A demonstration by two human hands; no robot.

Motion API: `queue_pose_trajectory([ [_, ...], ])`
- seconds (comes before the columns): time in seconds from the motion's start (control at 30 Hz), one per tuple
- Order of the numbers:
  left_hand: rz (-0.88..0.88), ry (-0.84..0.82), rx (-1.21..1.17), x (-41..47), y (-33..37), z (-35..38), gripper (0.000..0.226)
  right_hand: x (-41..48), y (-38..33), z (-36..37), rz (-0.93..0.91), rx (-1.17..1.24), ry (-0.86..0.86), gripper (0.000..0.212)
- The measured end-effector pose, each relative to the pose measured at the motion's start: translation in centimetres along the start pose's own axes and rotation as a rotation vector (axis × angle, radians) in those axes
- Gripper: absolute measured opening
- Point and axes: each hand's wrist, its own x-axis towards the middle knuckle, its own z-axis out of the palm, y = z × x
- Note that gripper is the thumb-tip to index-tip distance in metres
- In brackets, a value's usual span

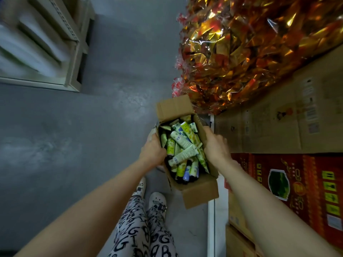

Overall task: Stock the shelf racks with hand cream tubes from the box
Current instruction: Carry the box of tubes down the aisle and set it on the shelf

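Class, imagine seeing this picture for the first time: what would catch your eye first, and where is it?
The heap of gold and red foil packs at top right stands out most. At the centre, the left hand and right hand grip the sides of an open cardboard box full of jumbled hand cream tubes. A red printed carton lies at lower right.

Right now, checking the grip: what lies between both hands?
The open box of hand cream tubes; left hand and right hand hold its sides. Head view.
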Motion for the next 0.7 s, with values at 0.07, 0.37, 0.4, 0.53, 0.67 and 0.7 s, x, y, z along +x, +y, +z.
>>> queue_pose_trajectory([
  [0.07, -0.004, 0.025, 0.011, -1.6, 0.1, -1.7, 0.059, -1.1, -1.5, -1.6, -0.024, 0.001, 0.008, 0.069],
  [0.37, 0.046, 0.157, -0.043, -10.3, 1.3, -9.9, 0.04, -5.9, -8.4, -9.3, -0.208, -0.023, 0.097, 0.067],
  [0.4, 0.045, 0.17, -0.054, -11.4, 1.4, -10.7, 0.034, -6.5, -9.1, -10.0, -0.219, -0.033, 0.102, 0.064],
  [0.53, 0.046, 0.313, 0.002, -16.1, 1.3, -13.6, 0.015, -9.4, -12.4, -12.9, -0.29, -0.047, 0.111, 0.054],
  [0.67, 0.046, 0.428, 0.085, -19.8, 0.0, -16.1, 0.006, -11.9, -15.7, -14.5, -0.376, -0.047, 0.129, 0.043],
  [0.7, 0.035, 0.441, 0.093, -20.7, -0.5, -16.7, 0.007, -12.4, -16.6, -14.8, -0.388, -0.048, 0.13, 0.04],
])
